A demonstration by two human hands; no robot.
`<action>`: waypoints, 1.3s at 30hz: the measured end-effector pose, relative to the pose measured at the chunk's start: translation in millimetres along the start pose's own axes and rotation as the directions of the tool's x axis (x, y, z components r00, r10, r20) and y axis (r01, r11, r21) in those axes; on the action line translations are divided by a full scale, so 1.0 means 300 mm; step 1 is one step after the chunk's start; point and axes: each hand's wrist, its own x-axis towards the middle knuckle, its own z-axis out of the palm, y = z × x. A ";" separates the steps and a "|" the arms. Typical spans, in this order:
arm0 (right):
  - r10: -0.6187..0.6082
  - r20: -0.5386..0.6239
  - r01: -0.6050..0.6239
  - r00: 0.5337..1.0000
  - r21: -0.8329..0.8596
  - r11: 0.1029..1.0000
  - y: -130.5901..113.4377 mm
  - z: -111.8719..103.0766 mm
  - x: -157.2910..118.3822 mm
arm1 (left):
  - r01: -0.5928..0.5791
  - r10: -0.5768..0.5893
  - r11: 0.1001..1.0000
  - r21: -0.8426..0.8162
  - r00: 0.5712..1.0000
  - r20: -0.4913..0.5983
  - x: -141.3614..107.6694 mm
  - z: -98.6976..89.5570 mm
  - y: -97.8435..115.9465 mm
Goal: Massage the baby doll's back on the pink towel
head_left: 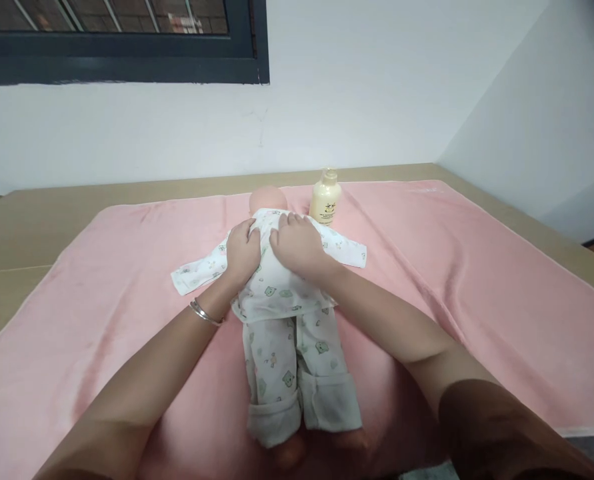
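Note:
A baby doll in white printed pyjamas lies face down on a pink towel, head away from me and feet toward me. My left hand rests flat on the left side of its upper back. My right hand lies flat on the right side of the back, fingers pointing inward. Both palms press on the shirt fabric; neither grips anything. A silver bracelet circles my left wrist. The doll's sleeves spread out to either side.
A cream lotion bottle stands upright just right of the doll's head. The towel covers a tan table set against a white wall, with a dark-framed window above. A second wall closes the right side.

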 end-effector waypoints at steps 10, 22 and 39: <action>-0.155 0.028 0.148 0.988 0.167 0.975 0.036 -0.005 0.032 | -0.016 0.016 1.000 0.015 1.000 -0.006 -0.002 -0.001 -0.003; -0.013 0.040 0.018 0.999 -0.129 0.992 -0.030 -0.048 -0.036 | -0.091 0.064 0.983 0.159 0.984 0.165 0.044 -0.019 0.009; -0.056 0.133 0.061 0.990 -0.040 0.997 0.031 -0.073 0.008 | -0.180 0.095 0.931 0.319 0.960 0.264 0.012 -0.030 0.056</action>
